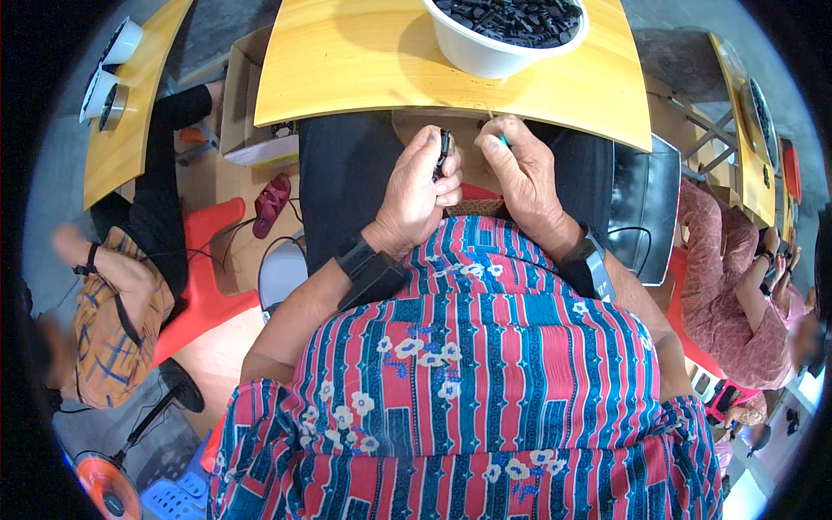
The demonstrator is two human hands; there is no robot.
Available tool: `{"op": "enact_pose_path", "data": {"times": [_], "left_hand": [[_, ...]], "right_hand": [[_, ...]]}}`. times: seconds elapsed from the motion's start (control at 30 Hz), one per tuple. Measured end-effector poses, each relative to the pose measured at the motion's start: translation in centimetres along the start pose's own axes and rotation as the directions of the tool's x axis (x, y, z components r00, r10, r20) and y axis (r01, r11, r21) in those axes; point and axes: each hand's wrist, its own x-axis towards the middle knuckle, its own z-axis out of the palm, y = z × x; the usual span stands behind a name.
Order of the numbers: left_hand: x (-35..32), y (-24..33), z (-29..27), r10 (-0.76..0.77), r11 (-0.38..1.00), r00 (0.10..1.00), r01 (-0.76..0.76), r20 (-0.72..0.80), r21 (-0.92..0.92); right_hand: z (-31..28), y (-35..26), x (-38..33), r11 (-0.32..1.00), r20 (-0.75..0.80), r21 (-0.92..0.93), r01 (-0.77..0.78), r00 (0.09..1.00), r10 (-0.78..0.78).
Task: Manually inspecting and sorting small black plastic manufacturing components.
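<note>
In front of my lap, just short of the table's near edge, my left hand is closed around a small black plastic piece. The piece stands up between thumb and fingers, and its lower part is partly covered by them. My right hand pinches a thin tool with a green handle. The tool's narrow tip points up toward the table edge, and the fingers hide most of the handle. A gap separates the two hands. On the table beyond them stands a white bowl heaped with small black pieces.
The yellow table spans the front. An open cardboard box sits at its left, with a red slipper on the floor. People sit at both sides by yellow tables, with red stools. An orange fan stands lower left.
</note>
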Motion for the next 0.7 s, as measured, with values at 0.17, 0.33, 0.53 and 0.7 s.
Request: {"op": "enact_pose_path", "data": {"times": [0.17, 0.33, 0.53, 0.7], "left_hand": [[-0.1, 0.1, 0.1, -0.003, 1.0, 0.998, 0.004, -0.058, 0.014], [0.0, -0.2, -0.7, 0.026, 1.0, 0.998, -0.026, -0.053, 0.0], [-0.1, -0.3, -0.8, 0.021, 1.0, 0.998, -0.022, -0.062, -0.006], [0.1, -0.1, -0.5, -0.001, 1.0, 0.992, -0.001, -0.125, -0.019]], "right_hand": [[0.8, -0.7, 0.0, 0.975, 0.06, 0.029, 0.221, 0.973, -0.222], [1.0, -0.7, -0.1, 0.942, 0.121, -0.194, 0.272, 0.96, -0.253], [0.7, -1.1, -0.4, 0.896, 0.181, -0.328, 0.299, 0.951, -0.251], [0.6, -1.1, -0.4, 0.896, 0.213, -0.321, 0.307, 0.945, -0.247]]}}
